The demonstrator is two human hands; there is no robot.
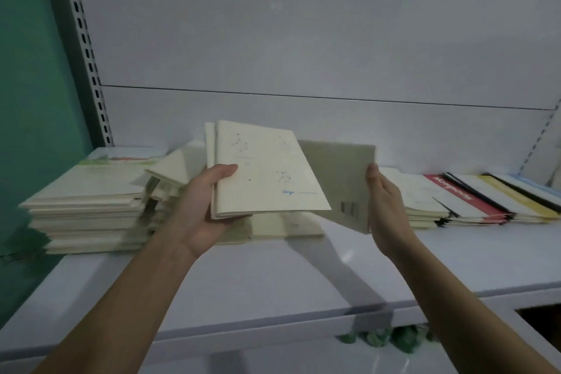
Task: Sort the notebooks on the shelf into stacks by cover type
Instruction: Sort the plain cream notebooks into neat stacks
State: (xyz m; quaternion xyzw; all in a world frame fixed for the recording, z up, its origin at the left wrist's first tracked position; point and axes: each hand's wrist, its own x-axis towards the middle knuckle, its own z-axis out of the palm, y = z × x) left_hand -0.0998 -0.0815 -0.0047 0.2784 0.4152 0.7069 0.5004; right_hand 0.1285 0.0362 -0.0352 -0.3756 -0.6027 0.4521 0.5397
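My left hand (202,203) holds a small bundle of cream notebooks (264,173) above the shelf; the top cover shows constellation drawings and blue lettering. My right hand (385,206) grips the edge of a single grey-beige notebook (340,179), tilted with its back cover and barcode toward me. A tall stack of cream notebooks (85,206) stands at the left of the shelf. A messy pile of cream notebooks (170,185) lies behind my left hand. Low cream notebooks (419,203) sit to the right.
The white shelf (273,282) runs across the view with a grey back panel. At the far right lie overlapping notebooks with red (455,194), white and yellow (516,200) covers. A slotted upright (88,55) and a green wall stand at the left. Green items (388,338) show below the shelf edge.
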